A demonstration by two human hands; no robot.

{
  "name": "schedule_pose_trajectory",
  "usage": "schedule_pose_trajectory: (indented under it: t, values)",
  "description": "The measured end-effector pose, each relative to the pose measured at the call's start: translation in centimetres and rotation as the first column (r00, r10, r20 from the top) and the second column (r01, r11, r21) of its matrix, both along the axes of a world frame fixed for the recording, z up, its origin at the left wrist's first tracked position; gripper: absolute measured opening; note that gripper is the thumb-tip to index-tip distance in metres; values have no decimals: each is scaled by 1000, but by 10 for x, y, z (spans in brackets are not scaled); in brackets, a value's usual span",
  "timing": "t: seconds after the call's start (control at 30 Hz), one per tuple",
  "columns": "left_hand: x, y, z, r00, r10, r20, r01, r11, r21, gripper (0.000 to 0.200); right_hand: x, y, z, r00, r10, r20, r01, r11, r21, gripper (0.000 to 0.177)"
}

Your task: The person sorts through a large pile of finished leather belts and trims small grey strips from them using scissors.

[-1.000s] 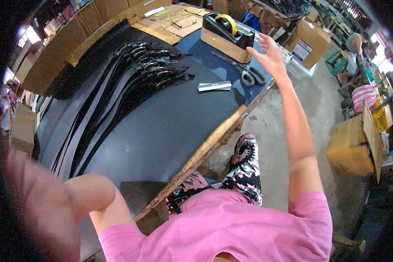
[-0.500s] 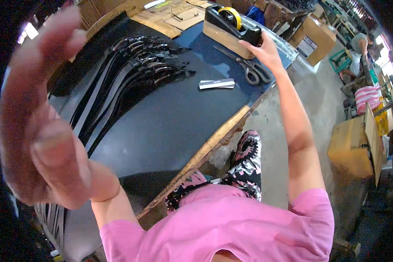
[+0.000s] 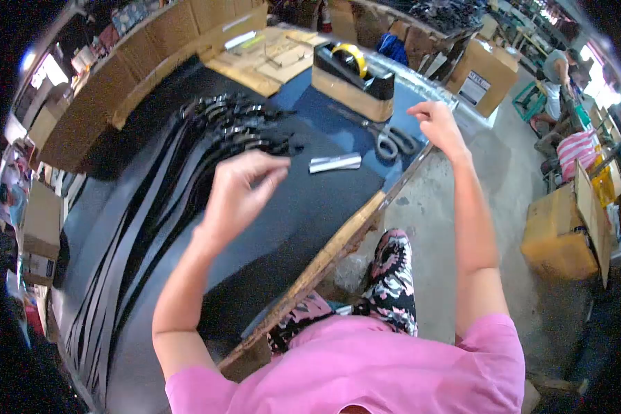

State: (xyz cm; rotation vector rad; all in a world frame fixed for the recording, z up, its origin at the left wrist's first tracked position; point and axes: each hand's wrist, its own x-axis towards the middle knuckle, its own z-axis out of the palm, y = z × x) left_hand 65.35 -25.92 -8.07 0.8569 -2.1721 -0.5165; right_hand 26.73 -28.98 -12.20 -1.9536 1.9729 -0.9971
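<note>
Black straps with shiny buckles (image 3: 145,186) lie in a bundle across the dark table (image 3: 297,221). Over their right side is my left hand (image 3: 238,190), slightly blurred, thumb and fingertips curled toward each other; anything between them is too small to make out. My right hand (image 3: 440,127) hangs past the table's right edge, fingers pinched together, close to the black scissors (image 3: 386,141). A tape dispenser (image 3: 355,79) with a yellow roll stands behind the scissors, touched by neither hand. Small white strips (image 3: 334,163) rest between my two hands.
Glasses (image 3: 283,61) lie on flat cardboard (image 3: 255,72) at the table's back. A long cardboard wall (image 3: 152,55) borders the left rear. Boxes (image 3: 486,72) (image 3: 562,238) stand on the floor at right, and another person (image 3: 555,76) is farther back.
My left hand has dropped from close before the camera to above the straps. My right hand has let go of the tape dispenser and moved nearer to me.
</note>
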Motion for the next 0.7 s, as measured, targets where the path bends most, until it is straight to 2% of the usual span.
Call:
schedule_pose_trajectory:
  t: [0.03, 0.1, 0.17, 0.2, 0.23, 0.27, 0.3, 0.33, 0.37, 0.4, 0.43, 0.47, 0.5, 0.53, 0.57, 0.6, 0.63, 0.67, 0.7]
  values:
    - [-4, 5, -13, 1000, -7, -3, 7, 998, 55, 12, -11, -12, -5, 999, -33, -2, 33, 997, -66, 22]
    - [-10, 18, -36, 994, -109, 5, 109, 993, 46, 13, -18, -29, 1, 999, -38, 10, 39, 989, -144, 23]
    - [-13, 21, -20, 983, -16, 185, 7, 999, 45, 11, -15, -40, 15, 996, -82, 23, 84, 989, -122, 22]
    - [-12, 4, -19, 994, -58, 88, 66, 994, -89, 9, -14, -44, 21, 992, -109, -58, 98, 980, -173, 19]
    - [-13, -18, -16, 997, -75, 27, 79, 978, -192, 8, -18, -55, 16, 994, -94, -50, 84, 981, -177, 19]
    - [-16, -35, 1, 998, -6, 66, 18, 983, -185, 9, -26, -68, 6, 983, -162, -82, 138, 959, -248, 20]
    - [-20, -66, 6, 999, 9, 53, 6, 962, -272, 10, -36, -80, -7, 966, -234, -108, 189, 929, -318, 22]
    - [-23, -94, 12, 996, 51, 68, -38, 984, -175, 13, -47, -93, -26, 946, -294, -140, 225, 901, -371, 29]
    - [-24, -132, 17, 982, 74, 173, -74, 997, -10, 19, -54, -103, -48, 946, -313, -83, 248, 865, -437, 36]
    - [-33, -158, 27, 971, 142, 192, -168, 978, 126, 24, -49, -106, -62, 905, -405, -126, 315, 841, -439, 39]
    - [-34, -203, 16, 962, 143, 231, -148, 989, 4, 27, -45, -105, -71, 851, -497, -168, 385, 809, -445, 42]
    - [-39, -252, 3, 938, 174, 299, -220, 967, 128, 25, -40, -103, -69, 863, -487, -133, 398, 818, -416, 44]
    - [-43, -295, -8, 880, 229, 416, -267, 963, 35, 21, -34, -98, -61, 870, -483, -98, 415, 824, -386, 46]
    - [-47, -335, -22, 847, 276, 455, -350, 933, 85, 19, -29, -92, -52, 876, -479, -58, 417, 811, -411, 47]
    - [-53, -365, -29, 812, 309, 495, -424, 896, 135, 18, -34, -97, -58, 836, -538, -109, 474, 807, -352, 42]
    - [-55, -377, -31, 850, 343, 400, -457, 857, 237, 13, -39, -101, -74, 771, -560, -304, 415, 804, -426, 38]
    - [-61, -383, -39, 881, 366, 299, -459, 816, 351, 11, -46, -100, -85, 651, -577, -493, 353, 805, -477, 34]
    - [-65, -380, -57, 925, 316, -212, -159, 826, 541, 13, -40, -92, -72, 709, -534, -460, 365, 836, -409, 31]
    - [-64, -391, -65, 938, 305, -162, -171, 817, 550, 15, -27, -88, -58, 761, -494, -421, 373, 863, -340, 29]
